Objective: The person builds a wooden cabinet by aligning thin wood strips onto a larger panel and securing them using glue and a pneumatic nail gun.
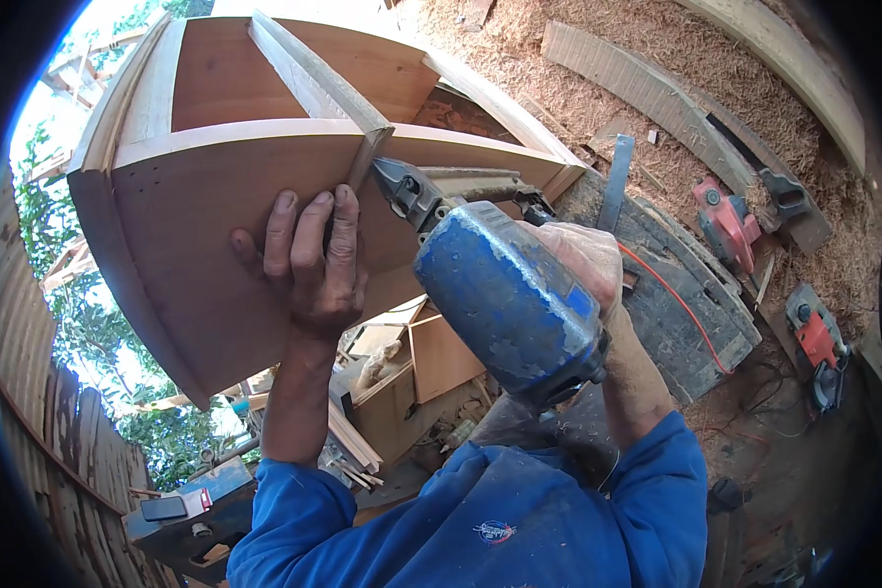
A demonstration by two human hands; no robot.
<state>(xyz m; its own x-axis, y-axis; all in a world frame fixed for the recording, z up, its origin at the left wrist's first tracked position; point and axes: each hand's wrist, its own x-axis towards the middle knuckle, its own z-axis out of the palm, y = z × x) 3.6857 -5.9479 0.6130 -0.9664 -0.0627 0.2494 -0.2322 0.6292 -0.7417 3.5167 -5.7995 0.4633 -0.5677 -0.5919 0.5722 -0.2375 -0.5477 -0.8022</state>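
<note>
My right hand (583,257) is wrapped round the grip of a worn blue nail gun (510,289). The gun's dark nose (394,181) is at the end of a wooden crosspiece (325,83), where it meets the side of a wooden cabinet frame (196,230). Beside that joint my left hand (320,260) lies on the brown side panel with its fingers stretched out, the fingertips close to the crosspiece end. Whether the nose touches the wood is hard to tell.
An orange hose (678,302) trails over the dusty workbench (691,343) on the right. Two red power tools, one a planer-like tool (725,223), and a handsaw (792,201) lie beyond it among shavings. A phone (165,508) rests at the lower left.
</note>
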